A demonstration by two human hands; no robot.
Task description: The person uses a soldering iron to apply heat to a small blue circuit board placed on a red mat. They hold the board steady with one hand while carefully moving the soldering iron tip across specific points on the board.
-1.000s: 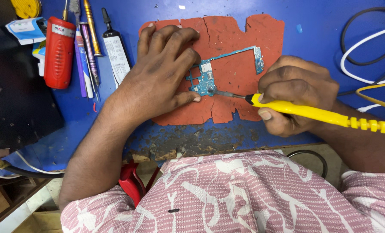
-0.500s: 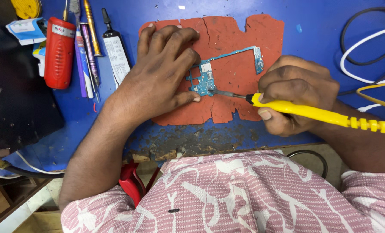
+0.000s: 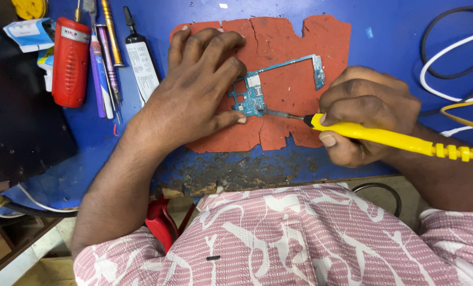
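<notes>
A small blue-green circuit board (image 3: 257, 95), an L-shaped piece with a thin arm running out to a small end tab, is lying flat on a cracked red-orange mat (image 3: 300, 47) that is sitting near the front edge of the blue tabletop (image 3: 385, 32), roughly at its middle. The left hand (image 3: 194, 95) is pressing down on the board's left end, fingers spread fairly wide over the mat and the thumb lying along the board's lower edge, pinning it rather than gripping it. The right hand (image 3: 366, 114) is closing tightly around a yellow soldering iron (image 3: 385, 139), holding it like a pen, and the iron's metal tip is touching the lower right corner of the board's wide part. As a judgement, the work on that spot is under way and not finished: the tip is on the board, the board is being held in place, and nothing shows it being lifted off or fitted into anything. Towards the left rear corner of the tabletop a red cylindrical tool (image 3: 69, 61), a few slim screwdrivers (image 3: 109, 37) and a dark-capped tube (image 3: 141, 63) are lying side by side, well apart from the mat. At the right edge black, white and yellow cables (image 3: 448, 58) are looping. The front edge of the tabletop is looking worn and chipped.
</notes>
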